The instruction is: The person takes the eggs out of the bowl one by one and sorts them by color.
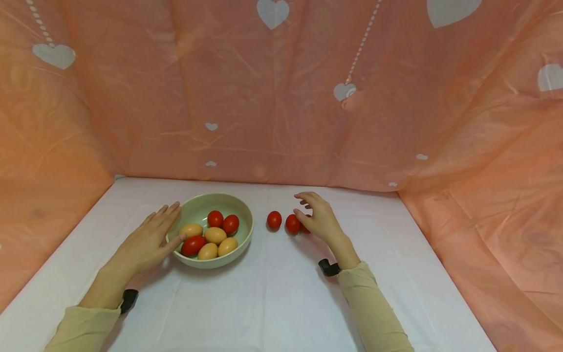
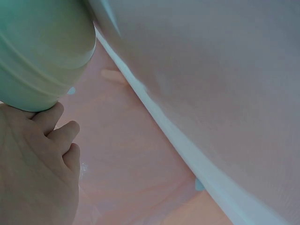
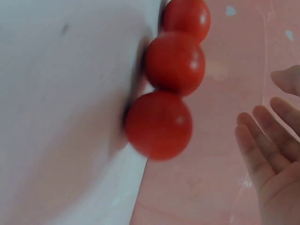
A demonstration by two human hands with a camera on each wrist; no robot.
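A pale green bowl (image 1: 244, 239) stands left of centre, holding several yellow-tan egg-shaped items (image 1: 215, 235), two round red tomatoes (image 1: 230, 224) and a longer red oval item (image 1: 193, 246). My left hand (image 1: 147, 242) rests against the bowl's left side, its fingers fairly straight and the thumb at the rim. Right of the bowl, three tomatoes (image 3: 158, 125) lie in a row on the table; in the head view my right hand partly covers the rightmost. Just above that end of the row, my right hand (image 1: 321, 220) hovers with loosely bent fingers and holds nothing.
A white cloth (image 1: 228, 313) covers the table. Orange-pink curtains (image 1: 264, 98) with pale hearts enclose its back and sides. Each wrist carries a small black camera (image 1: 329, 267).
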